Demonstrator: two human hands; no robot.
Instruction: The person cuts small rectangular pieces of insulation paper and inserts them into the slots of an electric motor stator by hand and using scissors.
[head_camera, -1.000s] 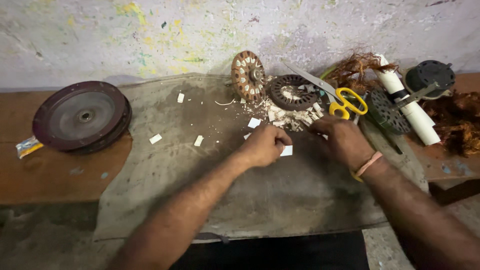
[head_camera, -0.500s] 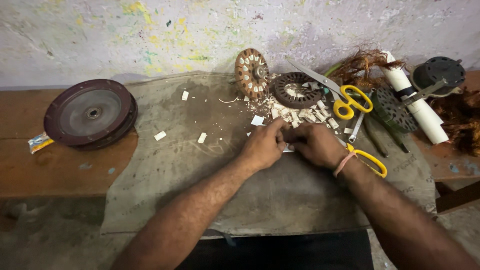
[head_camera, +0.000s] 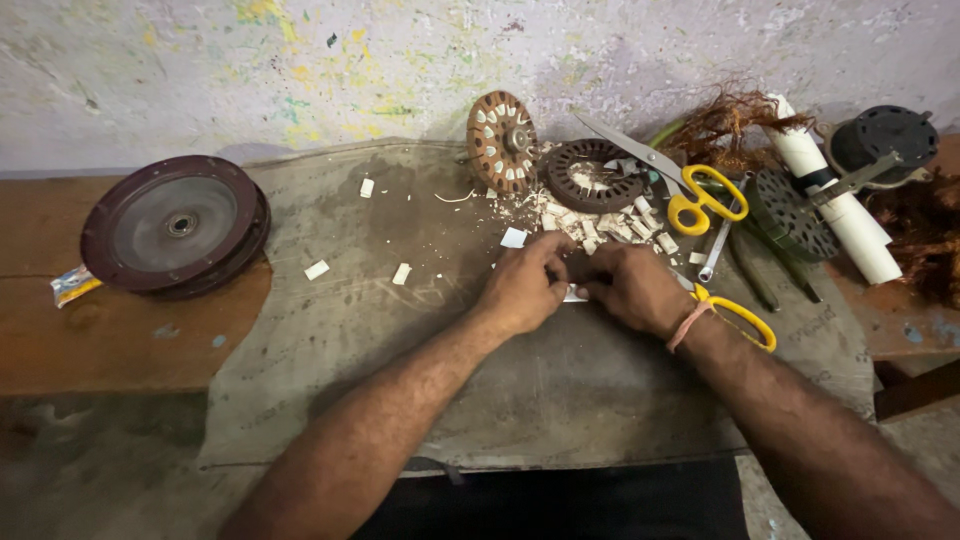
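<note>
While both hands meet near the surface's (head_camera: 120, 350) far edge, left hand (head_camera: 522, 290) and right hand (head_camera: 632, 290) together pinch a small white paper strip (head_camera: 573, 295), yellow scissors (head_camera: 700, 195) just beyond

A small white paper slip (head_camera: 573, 294) is pinched between the left hand (head_camera: 522, 288) and the right hand (head_camera: 632, 288), which are pressed together over a grey cloth mat (head_camera: 560, 400). Just beyond them, a heap of white paper scraps (head_camera: 600, 222), a dark ring-shaped stator core (head_camera: 592, 175) and yellow-handled scissors (head_camera: 690, 190) are seen. A round dark-red metal cover (head_camera: 172, 222) is set well apart on the brown wooden bench (head_camera: 90, 350).
</note>
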